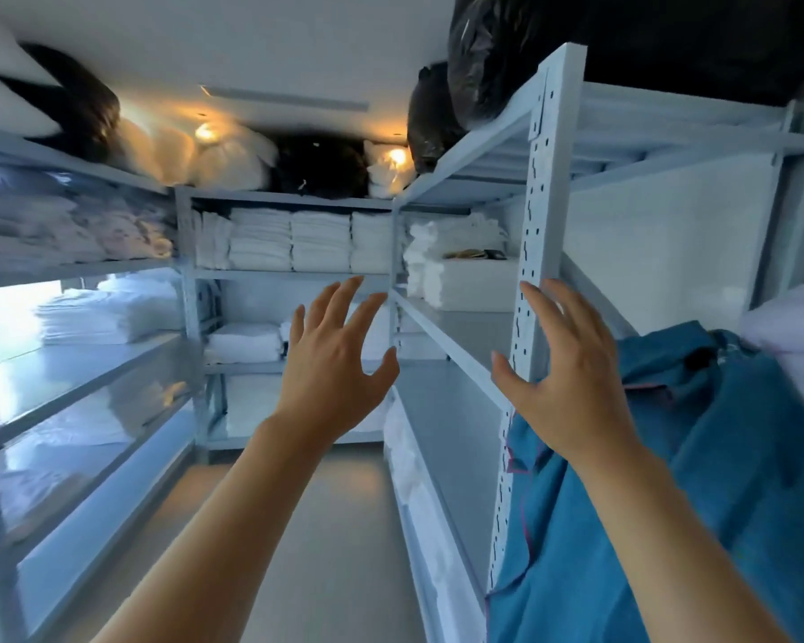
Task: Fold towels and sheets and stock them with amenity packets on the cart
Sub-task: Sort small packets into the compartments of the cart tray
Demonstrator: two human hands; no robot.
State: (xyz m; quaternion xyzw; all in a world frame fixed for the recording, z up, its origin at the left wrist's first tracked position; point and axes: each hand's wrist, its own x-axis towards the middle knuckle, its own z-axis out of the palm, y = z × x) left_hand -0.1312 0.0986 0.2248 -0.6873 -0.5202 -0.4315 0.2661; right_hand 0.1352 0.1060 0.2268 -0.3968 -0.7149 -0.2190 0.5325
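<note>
Head view. Folded white towels (288, 241) stacked in neat piles on the back rack, long edges running side to side along the shelf, folds facing out toward the aisle. More white linen (112, 313) lying flat on the left rack, long axis also along its shelf. Blue cloth (715, 457) draped loose over the near end of the right rack, hanging downward in folds, no clear long axis.

Left hand (330, 364) raised in mid-air in front of the towels, fingers spread and straight, released, grasping nothing — well short of the back rack. Right hand (572, 368) also spread and released, palm forward, just beside the upright post (541, 215) of the right rack; touching it or not, cannot tell. Blue cloth directly beneath and to the right of the right hand, apparently apart from it. Towels beyond both hands, between them in the view.

Narrow storeroom, pale grey metal racks on three sides. Relative to the upright post: bare shelf (442, 410) just left of it, black bags (474, 85) on the top shelf above, clear bags of bedding (233, 160) further back along the top, pale floor (326, 526) below and left. Two warm ceiling lamps glowing above the back rack. Edges of the view blurred.
</note>
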